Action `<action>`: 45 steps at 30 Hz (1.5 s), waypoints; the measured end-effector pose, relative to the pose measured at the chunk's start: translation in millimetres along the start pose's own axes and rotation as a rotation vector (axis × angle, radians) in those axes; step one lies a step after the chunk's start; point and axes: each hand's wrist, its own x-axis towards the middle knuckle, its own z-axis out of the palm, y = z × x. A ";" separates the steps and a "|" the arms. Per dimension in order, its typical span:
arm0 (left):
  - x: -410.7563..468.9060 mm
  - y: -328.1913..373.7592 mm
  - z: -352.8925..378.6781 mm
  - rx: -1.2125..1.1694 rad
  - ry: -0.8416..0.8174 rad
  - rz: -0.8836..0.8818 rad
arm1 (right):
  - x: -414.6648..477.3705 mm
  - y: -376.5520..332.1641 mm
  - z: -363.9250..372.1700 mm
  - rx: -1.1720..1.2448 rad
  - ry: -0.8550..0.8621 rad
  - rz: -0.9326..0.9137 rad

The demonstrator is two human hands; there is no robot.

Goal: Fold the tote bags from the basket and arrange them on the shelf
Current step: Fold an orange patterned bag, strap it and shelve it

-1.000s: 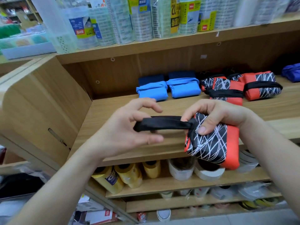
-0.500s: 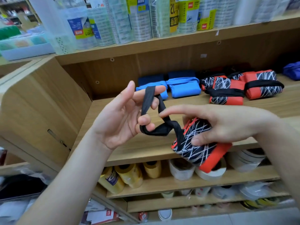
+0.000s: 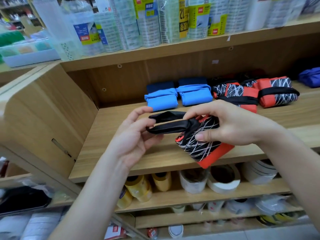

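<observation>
Head view: left hand, palm up, curls its fingers through the black strap; right hand, just beside it, clamps the folded tote bag.

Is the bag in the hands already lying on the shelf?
No, the right hand grips the bag and the left hand holds its strap, in front of the shelf.

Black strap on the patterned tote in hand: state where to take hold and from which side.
Take the free left end of the strap, coming from the left, probably with a thumb-and-finger grip. It sticks out sideways as a flat double loop from the folded tote, which the right hand grips; the left hand pinches it there.
</observation>
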 end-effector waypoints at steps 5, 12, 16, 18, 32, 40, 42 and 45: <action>-5.8 6.7 -9.1 0.505 -0.177 0.186 | -0.5 13.7 0.1 0.364 -0.032 0.005; -4.3 9.4 -22.3 1.086 -0.315 0.528 | -4.1 30.7 -2.5 0.907 -0.100 0.027; -6.9 13.2 -16.4 0.595 -0.408 0.615 | -2.9 34.7 9.5 1.168 -0.136 0.083; -6.0 14.1 -8.4 0.291 -0.527 0.542 | -1.3 35.6 19.9 1.241 -0.163 0.063; 1.6 17.1 -7.7 -0.307 -0.727 0.037 | -27.3 6.0 -3.3 -0.172 0.184 -0.126; -0.9 3.8 7.5 -0.387 -0.842 -0.016 | -7.0 12.9 20.3 -0.705 0.268 -0.290; -0.8 -0.6 10.5 -0.410 -0.775 -0.025 | -5.2 16.9 25.5 -0.555 0.342 -0.290; -3.0 -6.7 19.6 -0.421 -0.467 -0.055 | -5.9 18.4 26.5 -0.366 0.461 -0.297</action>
